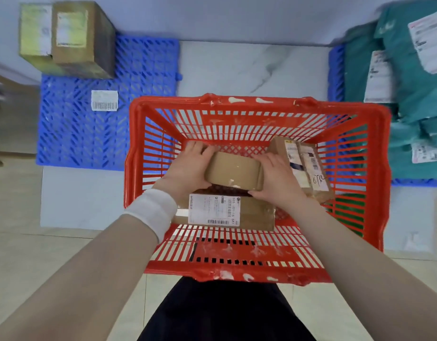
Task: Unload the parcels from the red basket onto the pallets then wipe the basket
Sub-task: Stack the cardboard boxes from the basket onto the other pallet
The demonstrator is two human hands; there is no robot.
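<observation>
Left hand (188, 166) and right hand (274, 178) are gripping opposite ends of a small brown parcel (233, 172) inside the red basket (136, 143). A labelled parcel (232, 212) is lying just beneath it; a third parcel (303, 166) is leaning against the basket's right wall. A blue pallet (77, 134) is sitting to the left, carrying cardboard boxes (72, 38)

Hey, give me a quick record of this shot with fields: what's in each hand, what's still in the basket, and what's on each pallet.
left hand: grips the left end of the small brown box
right hand: grips its right end
red basket: two more parcels, a labelled box beneath the held one and a taped box near the right side
left pallet: cardboard boxes at the far corner, a barcode label
right pallet: teal mailer bags
</observation>
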